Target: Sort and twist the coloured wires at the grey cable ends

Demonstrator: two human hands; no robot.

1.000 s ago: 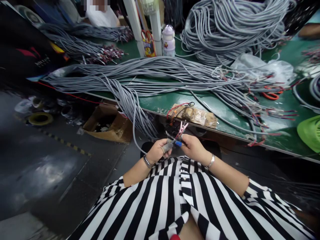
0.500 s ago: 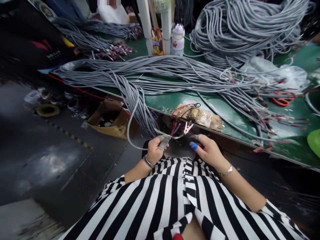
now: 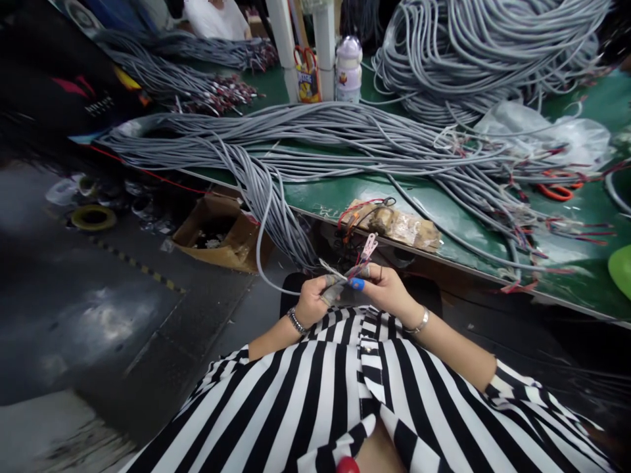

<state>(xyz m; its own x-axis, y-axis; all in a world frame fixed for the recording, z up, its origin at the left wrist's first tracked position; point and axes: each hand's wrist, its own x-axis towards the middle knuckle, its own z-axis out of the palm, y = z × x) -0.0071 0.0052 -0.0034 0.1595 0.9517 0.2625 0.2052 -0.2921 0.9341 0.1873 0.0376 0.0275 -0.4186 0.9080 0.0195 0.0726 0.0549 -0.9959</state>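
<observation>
In the head view, the right hand (image 3: 393, 295) had just come back in: half a second earlier it stood apart from the left, its thumb and fingers spread, and now its fingertips met the left hand's at the end of one grey cable (image 3: 259, 253). The pale pink clip-like pieces (image 3: 369, 246) had gone from lying out to the side to standing up just beyond the right fingers. A pale frayed strand (image 3: 330, 267) now pointed up and away to the left from between the hands. For the work, this seemed to mean that both hands were engaged on the cable end again, the left steadying it while the right handled the loose conductors. The left hand (image 3: 313, 302) had barely shifted; it was closed on the cable end, its thumb and forefinger wrapped in grey coverings. The right hand was pinched on the red and dark wires (image 3: 361, 263), its blue-covered thumb (image 3: 357, 284) nearest the body and its forefinger on the far side; exactly which strands it gripped could not be told. Both forearms angled inward, meeting low in front of the striped shirt (image 3: 286, 381). The cable end hung in the air there, short of the green bench's (image 3: 315, 198) edge, with the cable looping back up leftward toward the grey bundle (image 3: 286, 220).
</observation>
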